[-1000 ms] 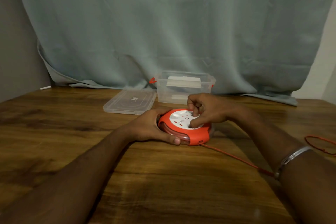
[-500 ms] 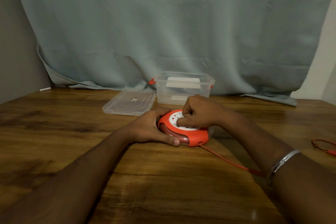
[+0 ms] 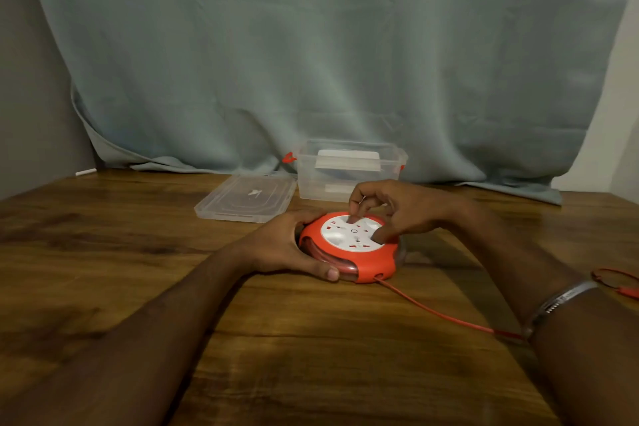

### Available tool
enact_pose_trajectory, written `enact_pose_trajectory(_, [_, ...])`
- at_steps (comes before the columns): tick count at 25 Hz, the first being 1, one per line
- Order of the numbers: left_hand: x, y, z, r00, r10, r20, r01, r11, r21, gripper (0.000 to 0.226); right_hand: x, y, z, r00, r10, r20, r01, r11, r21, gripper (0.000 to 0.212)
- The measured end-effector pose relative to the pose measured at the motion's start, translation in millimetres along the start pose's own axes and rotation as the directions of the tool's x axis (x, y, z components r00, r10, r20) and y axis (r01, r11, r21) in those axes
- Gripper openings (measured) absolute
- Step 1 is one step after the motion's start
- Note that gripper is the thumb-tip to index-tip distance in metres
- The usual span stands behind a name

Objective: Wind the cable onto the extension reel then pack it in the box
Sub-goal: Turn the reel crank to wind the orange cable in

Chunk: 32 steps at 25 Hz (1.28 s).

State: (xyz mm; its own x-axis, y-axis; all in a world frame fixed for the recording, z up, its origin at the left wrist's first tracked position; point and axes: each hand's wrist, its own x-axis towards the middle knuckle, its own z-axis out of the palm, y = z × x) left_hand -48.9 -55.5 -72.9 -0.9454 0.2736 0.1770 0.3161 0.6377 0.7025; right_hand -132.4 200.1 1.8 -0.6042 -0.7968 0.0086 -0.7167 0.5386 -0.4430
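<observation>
A round orange extension reel (image 3: pixel 366 263) with a white socket face lies flat on the wooden table (image 3: pixel 138 252). My left hand (image 3: pixel 287 245) grips its left side, thumb along the front edge. My right hand (image 3: pixel 390 207) sits on top, with a fingertip and the thumb curled onto the white face. An orange cable (image 3: pixel 439 313) runs from the reel's front opening to the right, passes under my right forearm and shows again as a loop (image 3: pixel 619 278) at the right edge. The clear plastic box (image 3: pixel 349 183) stands open behind the reel.
The box's clear lid (image 3: pixel 247 199) lies flat to the left of the box. A white object sits inside the box. A grey-green curtain (image 3: pixel 311 62) hangs along the table's back edge. A metal bracelet is on my right wrist.
My right hand has turned on the reel's white face, from a closed fist to fingers spread with the thumb at the right rim. The cable loop at the right has drawn closer.
</observation>
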Motion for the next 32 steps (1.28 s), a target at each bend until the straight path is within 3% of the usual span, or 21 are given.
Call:
enact_pose_trajectory(5, [-0.2,0.5,0.3,1.000,-0.008,0.004,0.007,1.000,0.007,0.126,-0.6,1.9,2.9,0.999,0.006,-0.052,-0.003,0.998,0.061,0.057])
enact_pose_trajectory(11, [-1.2,1.2,1.1,1.000,0.021,-0.023,-0.021,1.000,0.015,0.128,1.6,-11.9,12.5,0.995,0.014,-0.100,-0.019,0.999,-0.046,0.036])
enact_pose_trajectory(16, [-1.9,6.6,2.0,1.000,0.025,0.019,-0.025,1.000,0.002,0.081,4.8,-21.4,19.9,0.991,-0.008,-0.133,-0.019,0.981,-0.194,0.041])
enact_pose_trajectory(23, [-1.2,6.4,3.6,0.999,0.024,0.022,-0.024,1.000,-0.007,0.085,14.6,-25.3,29.6,0.989,-0.063,-0.132,0.035,0.979,-0.202,0.057])
enact_pose_trajectory(25, [-1.0,5.8,2.9,1.000,0.008,0.017,-0.008,1.000,-0.009,0.090,14.6,-26.0,28.2,0.986,-0.093,-0.135,0.067,0.980,-0.186,0.048])
enact_pose_trajectory(28, [-0.3,4.6,2.7,1.000,-0.013,0.021,0.013,1.000,-0.013,0.088,8.6,-23.3,16.3,0.986,-0.114,-0.125,0.107,0.992,-0.064,0.016])
enact_pose_trajectory(32, [-1.2,6.2,1.5,0.999,-0.040,0.016,0.041,0.999,-0.008,0.090,3.6,-7.9,0.7,0.998,-0.046,-0.033,0.046,0.999,0.000,0.046])
